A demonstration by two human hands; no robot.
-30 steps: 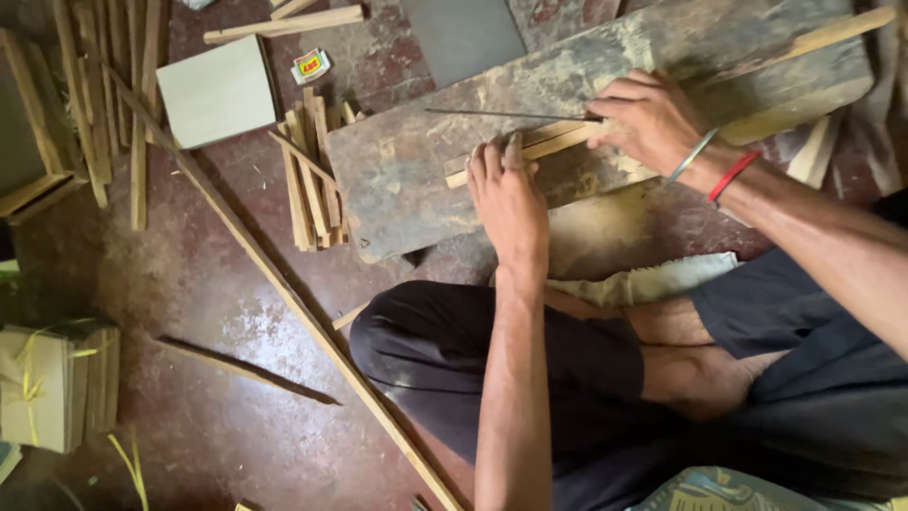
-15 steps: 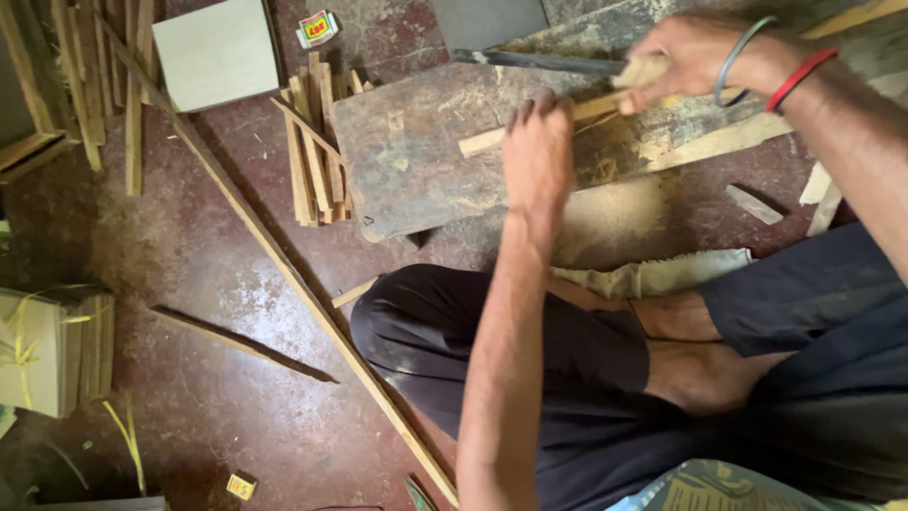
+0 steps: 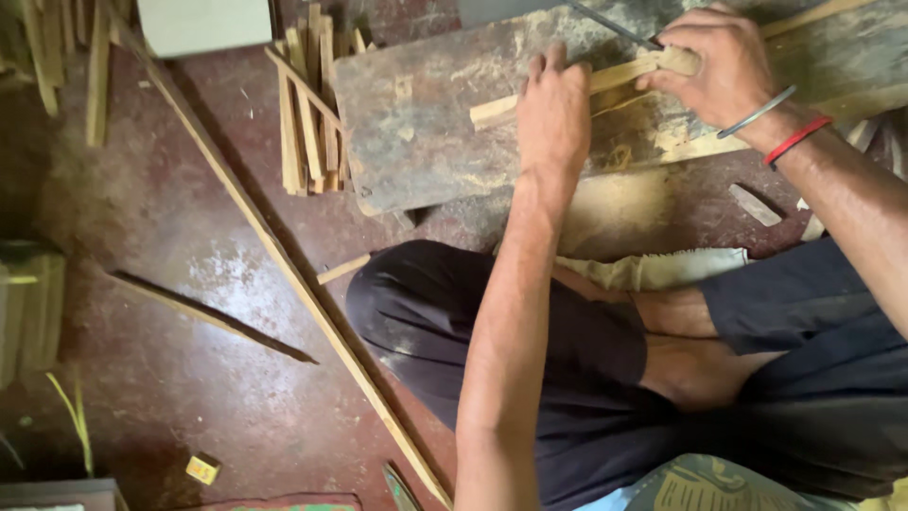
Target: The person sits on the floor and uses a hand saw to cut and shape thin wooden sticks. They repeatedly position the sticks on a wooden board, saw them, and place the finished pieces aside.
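The left hand (image 3: 553, 109) lies palm down on a pale, narrow strip of split wood (image 3: 567, 90), its forearm running straight up from the lower edge of the view. Its fingers are stretched out side by side and pressed close together, pinning the strip flat against a worn, grey, scarred wooden slab (image 3: 426, 132) that lies on the floor as a low bench. The right hand (image 3: 719, 66) comes in from the right with the wrist bent — its fingers are curled tightly round a light wooden handle (image 3: 676, 61) that meets the far end of the strip. A thin dark metal blade (image 3: 615, 26) runs up and to the left from that fist. On the right wrist sit a plain silver-coloured metal bangle (image 3: 757, 112) and a red thread band (image 3: 796, 139), just beside each other.

The strip lies slantwise across the middle of the slab, between the two hands, its near end poking out to the left of the left hand.

Beside the slab's left edge is a loose stack of short pale wooden sticks (image 3: 307, 104), rough-cut and uneven. A long thin wooden lath (image 3: 284, 255) crosses the dark red, scuffed floor (image 3: 189, 378) on a diagonal, and a darker pointed wooden sliver (image 3: 213, 317) lies to its left. The person sits cross-legged in dark clothing — a bare foot (image 3: 700, 360) is tucked under the knee.
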